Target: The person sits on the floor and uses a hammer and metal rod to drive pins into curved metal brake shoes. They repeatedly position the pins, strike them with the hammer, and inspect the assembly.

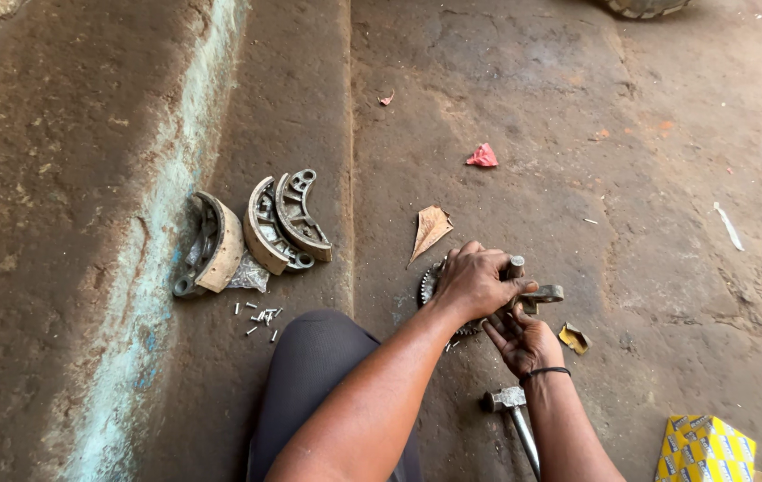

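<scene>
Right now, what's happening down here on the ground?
A person crouched on a dirt floor grips a small metal part with both hands, the left hand on top and the right hand beneath, over a toothed sprocket. A hammer lies by the right wrist. Brake shoes and small pins sit to the left.
</scene>
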